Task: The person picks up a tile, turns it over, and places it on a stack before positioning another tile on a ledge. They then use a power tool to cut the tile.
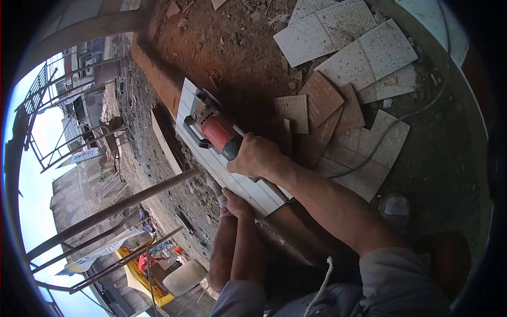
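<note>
My right hand is wrapped around the dark rear grip of a red angle grinder. The grinder's disc is at the far end of a long white tile, with the tool lying over the tile's surface. Lower down, my left hand grips the tile's near-side edge, its fingers partly hidden. Beside that hand a foot rests against the same edge. Under the tile runs a reddish-brown ledge.
Stacked patterned tiles and brown tiles lie on the dirt to the right. A grey power cord curves across them. Metal poles stand at left, near a pale drum. A shoe shows below the tiles.
</note>
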